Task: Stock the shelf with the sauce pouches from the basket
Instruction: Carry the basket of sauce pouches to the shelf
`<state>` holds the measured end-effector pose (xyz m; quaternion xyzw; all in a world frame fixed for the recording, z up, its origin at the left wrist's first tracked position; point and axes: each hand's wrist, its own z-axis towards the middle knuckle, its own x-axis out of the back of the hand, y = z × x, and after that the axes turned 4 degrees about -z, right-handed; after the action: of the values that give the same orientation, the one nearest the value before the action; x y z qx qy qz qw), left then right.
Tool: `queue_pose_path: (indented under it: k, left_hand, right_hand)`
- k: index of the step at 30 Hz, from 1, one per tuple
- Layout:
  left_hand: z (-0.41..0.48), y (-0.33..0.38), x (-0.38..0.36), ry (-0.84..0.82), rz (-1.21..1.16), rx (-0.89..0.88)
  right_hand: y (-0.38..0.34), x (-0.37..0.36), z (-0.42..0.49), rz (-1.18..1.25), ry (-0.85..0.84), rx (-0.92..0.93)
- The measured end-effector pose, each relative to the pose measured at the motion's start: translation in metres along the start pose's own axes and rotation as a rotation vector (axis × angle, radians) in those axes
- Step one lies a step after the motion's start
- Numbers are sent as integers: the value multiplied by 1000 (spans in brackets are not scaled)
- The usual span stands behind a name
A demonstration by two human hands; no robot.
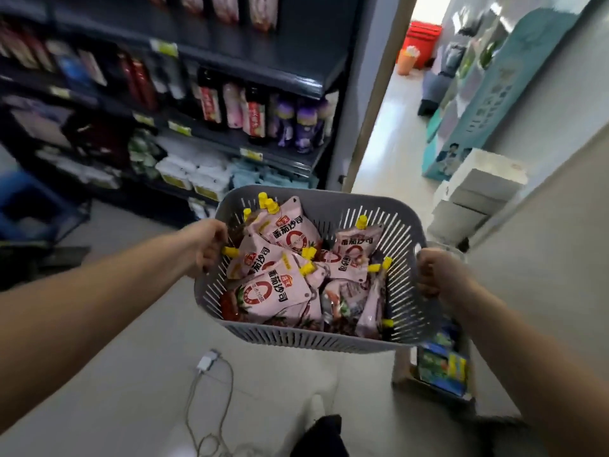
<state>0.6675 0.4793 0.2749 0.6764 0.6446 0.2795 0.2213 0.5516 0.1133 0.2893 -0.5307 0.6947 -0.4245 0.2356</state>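
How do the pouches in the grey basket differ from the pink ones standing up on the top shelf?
The basket pouches lie jumbled in the grey basket, overlapping at all angles; the top-shelf pouches stand upright side by side. The basket pouches show yellow caps; the top-shelf pouches are cut off by the picture's edge, so their caps are unseen. Both look pale pink with a red ring mark.

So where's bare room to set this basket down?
Bare pale floor lies between the dark shelf unit and the white charger cable. Crowded: shelf rows packed with bottles, the open cardboard box below the grey slotted plastic basket, stacked white boxes beside the wall.
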Motion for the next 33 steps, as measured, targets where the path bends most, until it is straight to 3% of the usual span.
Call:
queue_pose_path:
  k: [2,5,12,18,33]
  left_hand:
    - [11,12,29,97,-66,10]
    - [23,26,68,238,-182,23]
    - [39,27,151,482,-465,20]
    - [45,11,212,661,-597,47]
    - [65,36,390,907,-758,82]
  right_hand:
    - [-29,-34,34,-128,-88,39]
    - [-65,-90,83,-21,-220,33]
    - [-139,-236,168,-191,-440,88]
    - [-179,-359,191,-288,-612,128]
    - [-221,-621,195,-406,-809,119]
